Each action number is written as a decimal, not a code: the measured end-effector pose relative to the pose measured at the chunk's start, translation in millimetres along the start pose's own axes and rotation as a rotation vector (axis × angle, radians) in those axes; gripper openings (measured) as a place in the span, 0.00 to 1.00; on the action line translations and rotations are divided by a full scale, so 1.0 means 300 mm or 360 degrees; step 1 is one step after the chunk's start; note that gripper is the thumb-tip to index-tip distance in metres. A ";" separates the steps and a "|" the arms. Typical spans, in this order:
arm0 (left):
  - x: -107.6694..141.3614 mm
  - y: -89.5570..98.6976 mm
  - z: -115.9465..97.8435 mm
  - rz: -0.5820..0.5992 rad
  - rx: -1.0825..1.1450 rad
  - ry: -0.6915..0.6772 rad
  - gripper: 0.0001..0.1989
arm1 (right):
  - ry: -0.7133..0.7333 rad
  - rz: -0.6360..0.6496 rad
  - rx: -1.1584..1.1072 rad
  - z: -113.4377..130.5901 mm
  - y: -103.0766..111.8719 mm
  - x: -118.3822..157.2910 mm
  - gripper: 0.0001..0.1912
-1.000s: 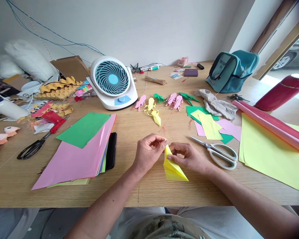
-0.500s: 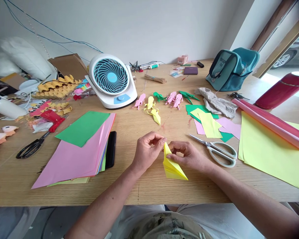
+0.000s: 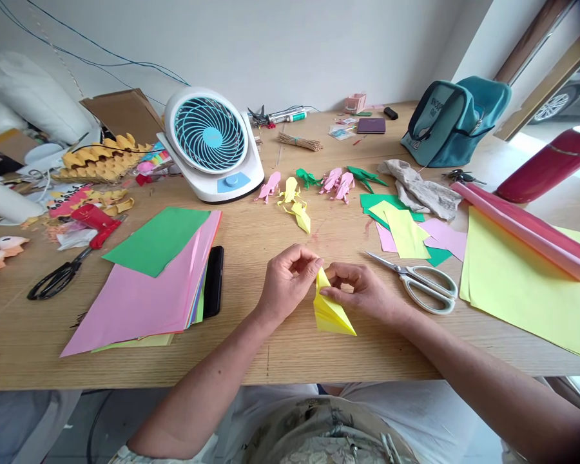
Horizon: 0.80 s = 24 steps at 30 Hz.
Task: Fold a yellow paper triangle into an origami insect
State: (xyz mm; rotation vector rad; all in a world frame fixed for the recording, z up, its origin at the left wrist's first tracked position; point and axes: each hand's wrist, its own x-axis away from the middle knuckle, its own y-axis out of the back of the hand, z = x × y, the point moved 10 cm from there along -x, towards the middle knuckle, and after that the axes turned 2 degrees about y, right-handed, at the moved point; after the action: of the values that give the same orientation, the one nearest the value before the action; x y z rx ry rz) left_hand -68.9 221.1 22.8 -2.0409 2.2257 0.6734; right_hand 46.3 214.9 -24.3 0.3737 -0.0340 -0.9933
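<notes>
A folded piece of yellow paper is held between both hands above the near middle of the table. My left hand pinches its upper tip between thumb and fingers. On its right edge, my right hand grips the paper, thumb in front and fingers partly hidden behind. The wider, pointed end hangs down toward the table edge. Beyond the hands sit several folded paper figures: a yellow one, a pink one and a green one among them. Scissors with pale handles lie right of my right hand.
At left, a stack of coloured paper lies beside a black phone and black-handled scissors. A white fan stands behind. To the right are paper scraps, yellow sheets, a red bottle and a teal bag.
The view has tilted slightly downward, so the table appears higher. Both hands keep their hold on the yellow paper, whose lower point has swung a little to the left.
</notes>
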 end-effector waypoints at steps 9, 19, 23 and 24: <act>-0.004 -0.022 0.034 0.0102 0.0017 0.0132 0.13 | 0.0050 -0.0262 -0.0111 -0.010 0.072 -0.002 0.11; 0.093 -0.219 0.136 0.0626 0.1177 0.0984 0.38 | 0.0325 -0.0906 0.0167 0.034 0.217 0.051 0.10; 0.104 -0.244 0.124 0.0672 0.1301 0.1029 0.34 | 0.0507 -0.0860 0.0495 0.106 0.189 0.060 0.07; 0.103 -0.239 0.128 0.0631 0.1296 0.1043 0.34 | 0.0529 -0.0842 0.0546 0.116 0.182 0.059 0.06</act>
State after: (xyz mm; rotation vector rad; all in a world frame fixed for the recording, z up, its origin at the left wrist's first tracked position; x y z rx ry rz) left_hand -13.9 202.9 -42.1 -1.5049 2.5755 -0.9169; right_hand 93.5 216.7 23.4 0.8903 0.2075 -1.4387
